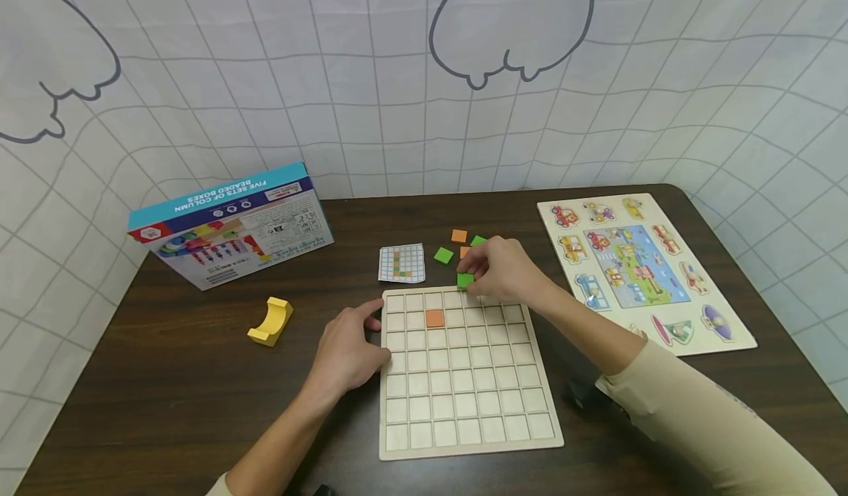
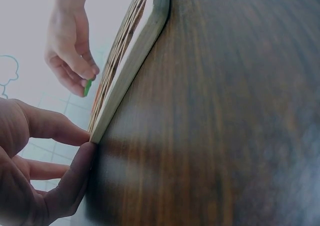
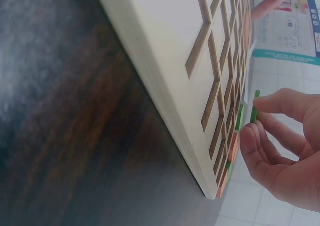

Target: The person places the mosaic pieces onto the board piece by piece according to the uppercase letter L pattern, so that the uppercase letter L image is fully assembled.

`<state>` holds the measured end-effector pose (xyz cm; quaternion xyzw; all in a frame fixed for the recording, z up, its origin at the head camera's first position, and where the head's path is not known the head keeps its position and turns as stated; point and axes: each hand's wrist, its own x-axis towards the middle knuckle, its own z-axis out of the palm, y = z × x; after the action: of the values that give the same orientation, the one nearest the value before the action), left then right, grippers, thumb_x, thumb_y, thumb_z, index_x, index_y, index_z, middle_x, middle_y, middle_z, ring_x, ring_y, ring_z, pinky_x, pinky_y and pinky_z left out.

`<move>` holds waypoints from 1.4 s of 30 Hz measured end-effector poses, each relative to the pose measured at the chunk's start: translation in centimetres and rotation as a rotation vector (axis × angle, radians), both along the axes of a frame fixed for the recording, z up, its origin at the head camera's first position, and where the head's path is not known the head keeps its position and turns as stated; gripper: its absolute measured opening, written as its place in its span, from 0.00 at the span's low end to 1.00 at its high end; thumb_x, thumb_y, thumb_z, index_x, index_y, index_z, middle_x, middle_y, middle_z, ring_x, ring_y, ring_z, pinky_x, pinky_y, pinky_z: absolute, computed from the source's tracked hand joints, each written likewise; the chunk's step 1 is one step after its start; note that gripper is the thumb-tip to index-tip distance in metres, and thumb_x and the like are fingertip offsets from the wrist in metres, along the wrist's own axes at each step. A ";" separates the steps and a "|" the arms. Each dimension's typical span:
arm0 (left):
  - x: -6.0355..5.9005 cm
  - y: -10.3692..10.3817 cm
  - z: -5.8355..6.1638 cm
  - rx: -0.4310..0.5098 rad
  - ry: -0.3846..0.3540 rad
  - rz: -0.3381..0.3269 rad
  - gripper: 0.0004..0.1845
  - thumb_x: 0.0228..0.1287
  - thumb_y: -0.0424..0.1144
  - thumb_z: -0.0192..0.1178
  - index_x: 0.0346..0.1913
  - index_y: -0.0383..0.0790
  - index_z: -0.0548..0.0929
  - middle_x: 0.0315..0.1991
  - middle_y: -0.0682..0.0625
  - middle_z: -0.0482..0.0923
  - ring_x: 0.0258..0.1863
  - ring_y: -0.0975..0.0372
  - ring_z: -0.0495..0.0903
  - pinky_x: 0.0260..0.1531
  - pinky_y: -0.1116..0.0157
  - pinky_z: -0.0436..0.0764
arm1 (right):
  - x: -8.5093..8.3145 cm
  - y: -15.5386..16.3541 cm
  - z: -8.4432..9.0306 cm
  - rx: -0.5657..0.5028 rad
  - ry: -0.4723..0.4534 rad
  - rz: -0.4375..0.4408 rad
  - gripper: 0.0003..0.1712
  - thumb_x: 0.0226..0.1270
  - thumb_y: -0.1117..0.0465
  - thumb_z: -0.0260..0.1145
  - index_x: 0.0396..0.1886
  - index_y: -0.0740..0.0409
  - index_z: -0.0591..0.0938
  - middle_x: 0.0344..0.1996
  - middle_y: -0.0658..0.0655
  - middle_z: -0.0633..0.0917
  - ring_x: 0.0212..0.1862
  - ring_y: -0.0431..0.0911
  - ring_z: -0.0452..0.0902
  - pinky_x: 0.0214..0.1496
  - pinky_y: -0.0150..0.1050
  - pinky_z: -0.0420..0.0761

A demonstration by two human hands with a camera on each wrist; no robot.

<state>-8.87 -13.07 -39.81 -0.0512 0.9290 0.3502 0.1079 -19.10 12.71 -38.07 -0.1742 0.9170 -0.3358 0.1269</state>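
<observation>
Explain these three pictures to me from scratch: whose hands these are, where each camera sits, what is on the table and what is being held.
No machine here: a person works with two bare hands. The wide picture comes from a camera on the head, the two tilted close-ups from cameras on the wrists. On the dark table lies a wooden grid board with one orange tile set in it. The left hand rests against the board's left edge. The right hand pinches a green tile at the board's far edge. Behind lie loose tiles, a pattern card, a blue box, a yellow block and a vehicle puzzle.
</observation>
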 end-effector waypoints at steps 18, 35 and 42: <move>0.1 0.0 0.0 -0.004 0.003 -0.005 0.42 0.45 0.27 0.68 0.71 0.40 0.78 0.45 0.47 0.82 0.45 0.51 0.76 0.43 0.57 0.73 | 1.1 -0.2 0.2 -0.013 -0.010 0.011 0.13 0.52 0.69 0.76 0.40 0.56 0.91 0.31 0.52 0.88 0.36 0.44 0.81 0.41 0.38 0.80; 0.0 0.1 0.1 0.005 -0.005 -0.003 0.42 0.46 0.27 0.69 0.71 0.39 0.77 0.44 0.47 0.81 0.44 0.51 0.75 0.42 0.58 0.73 | 2.5 -1.0 0.6 -0.061 -0.012 0.049 0.14 0.52 0.70 0.74 0.40 0.56 0.91 0.30 0.50 0.87 0.36 0.43 0.80 0.42 0.39 0.81; 0.0 0.0 0.0 -0.003 -0.008 -0.004 0.42 0.45 0.27 0.68 0.71 0.40 0.77 0.45 0.47 0.82 0.45 0.51 0.75 0.43 0.57 0.73 | 3.0 -1.3 0.8 -0.072 -0.034 0.065 0.15 0.51 0.69 0.75 0.40 0.57 0.91 0.30 0.50 0.87 0.37 0.43 0.80 0.42 0.39 0.81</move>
<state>-8.85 -13.07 -39.76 -0.0508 0.9293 0.3484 0.1121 -16.13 11.42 -37.24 -0.2026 0.8959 -0.3669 0.1470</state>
